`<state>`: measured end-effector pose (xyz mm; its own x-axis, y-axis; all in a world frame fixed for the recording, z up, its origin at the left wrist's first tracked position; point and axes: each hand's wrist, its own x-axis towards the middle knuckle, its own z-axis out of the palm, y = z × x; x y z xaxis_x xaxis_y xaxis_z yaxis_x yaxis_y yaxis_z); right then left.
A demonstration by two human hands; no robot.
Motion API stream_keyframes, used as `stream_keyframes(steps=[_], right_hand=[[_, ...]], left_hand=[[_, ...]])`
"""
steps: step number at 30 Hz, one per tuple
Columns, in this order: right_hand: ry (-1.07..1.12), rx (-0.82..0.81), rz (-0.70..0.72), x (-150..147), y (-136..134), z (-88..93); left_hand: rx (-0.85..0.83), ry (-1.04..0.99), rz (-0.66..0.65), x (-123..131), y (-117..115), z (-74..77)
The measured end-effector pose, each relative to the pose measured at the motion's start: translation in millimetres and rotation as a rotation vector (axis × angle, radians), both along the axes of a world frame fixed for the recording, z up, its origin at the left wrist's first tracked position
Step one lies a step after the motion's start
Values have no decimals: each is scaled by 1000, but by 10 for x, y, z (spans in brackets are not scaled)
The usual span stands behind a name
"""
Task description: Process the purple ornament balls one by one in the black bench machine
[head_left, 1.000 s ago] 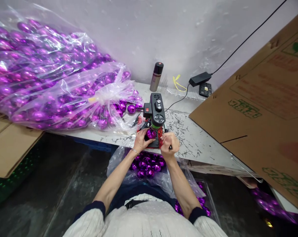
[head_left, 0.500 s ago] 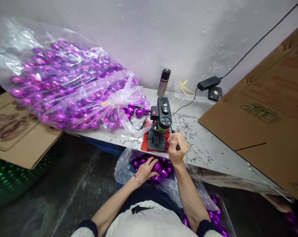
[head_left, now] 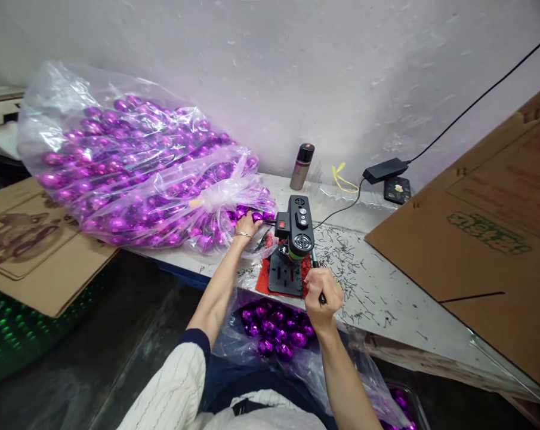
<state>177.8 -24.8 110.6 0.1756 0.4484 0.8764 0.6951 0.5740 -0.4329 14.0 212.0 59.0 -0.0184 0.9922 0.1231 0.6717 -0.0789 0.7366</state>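
Note:
My right hand (head_left: 324,292) is closed round the black grip of a lever (head_left: 322,297) on the right side of a small black bench machine (head_left: 301,221). The machine stands on a red mat (head_left: 264,278). My left hand (head_left: 248,226) reaches to the machine's left side, its fingers closed on a shiny purple ball (head_left: 257,217) beside the tied neck of a clear bag. Part of that grip is hidden. More faceted purple balls (head_left: 276,325) lie in an open plastic bag in front of me, below the table edge.
A big clear bag of purple balls (head_left: 130,161) fills the table's left. Behind the machine are a spray can (head_left: 302,167), a yellow tie (head_left: 342,178) and a black power adapter (head_left: 386,170). Cardboard (head_left: 475,239) leans at right. Short dark bits (head_left: 345,263) litter the white tabletop (head_left: 399,298).
My left hand has moved from the balls in the open bag up to the ball at the machine's left. The right hand stays on the lever. The view has shifted slightly.

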Motion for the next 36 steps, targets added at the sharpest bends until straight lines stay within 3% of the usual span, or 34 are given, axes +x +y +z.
stream_keyframes(steps=[4,6,9,12,15,18,23,28,32,36], right_hand=[[-15,1,3,-4,-4,2],[-17,14,6,-7,-1,11],[-26,19,8,-8,7,26],[-29,24,9,-7,16,31],[-12,27,5,-11,22,27],[2,18,11,-16,26,22],[-6,22,7,-8,28,14],[-35,6,4,7,16,13],[-30,14,6,8,12,15],[-45,11,-8,13,14,4]], left_hand=[[-91,-17,-32,87,3,-33],[-86,-127,-20,95,-55,-29],[-176,-581,44,18,-175,14],[-325,-1055,-18,-161,-428,65],[-450,-1236,-113,-341,-832,68],[-502,-1195,-131,-373,-1252,-20],[-308,-942,-167,-56,-1660,-326],[-113,-562,-298,238,-1707,-537],[100,-290,-364,297,-1652,-543],[194,-205,-432,271,-1617,-503]])
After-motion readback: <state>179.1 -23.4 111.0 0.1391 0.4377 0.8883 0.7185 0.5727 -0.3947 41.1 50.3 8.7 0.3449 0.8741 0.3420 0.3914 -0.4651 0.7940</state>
